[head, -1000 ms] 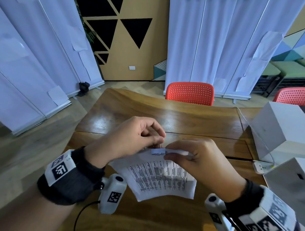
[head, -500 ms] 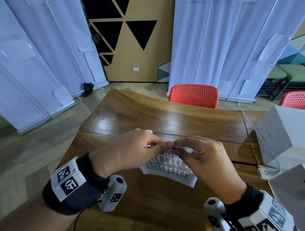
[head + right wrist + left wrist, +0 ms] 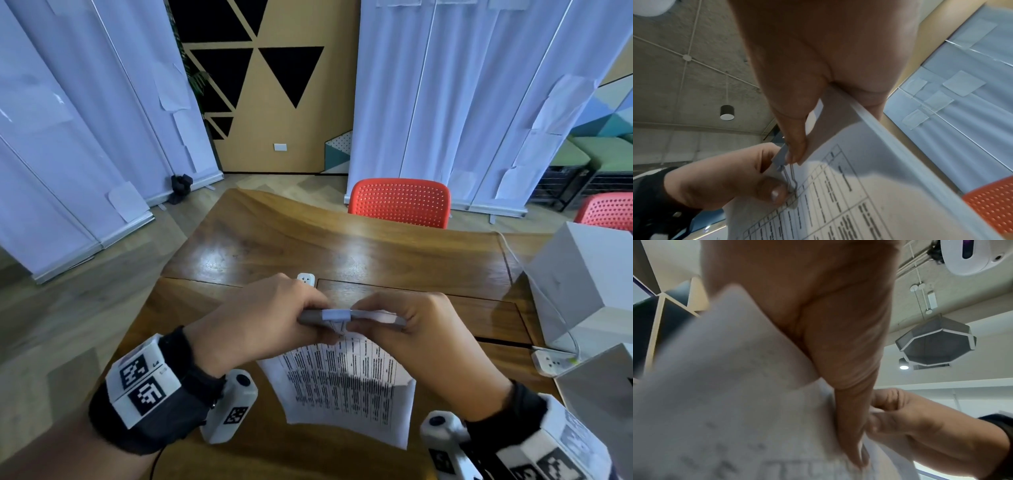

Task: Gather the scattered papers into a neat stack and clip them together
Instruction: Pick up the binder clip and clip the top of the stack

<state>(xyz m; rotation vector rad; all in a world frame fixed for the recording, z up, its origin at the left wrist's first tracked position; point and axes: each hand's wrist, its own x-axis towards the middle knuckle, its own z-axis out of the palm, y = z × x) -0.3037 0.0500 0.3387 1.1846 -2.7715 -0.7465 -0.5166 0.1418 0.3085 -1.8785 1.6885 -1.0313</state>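
Above the wooden table [image 3: 260, 240], on the side nearest the camera: paper stack [image 3: 346, 383] held up in the air, printed sheets hanging toward the near table edge, top edge level between both hands. Binder clip [image 3: 336, 314] seated on the middle of that top edge; wire handle [image 3: 790, 177] folded down against the front sheet. Left hand [image 3: 260, 320] pinching stack and clip from the left, thumb pressing the handle loop. Right hand [image 3: 411, 329] gripping the top edge just right of the clip, thumb beside the clip body. Step in hand, as judged: clipping, nearly done. Next move likely calls for flattening the handles, checking sheet alignment, then lowering the stack to the table. Rear handle not visible. Farther across the table, a red chair [image 3: 399, 202].
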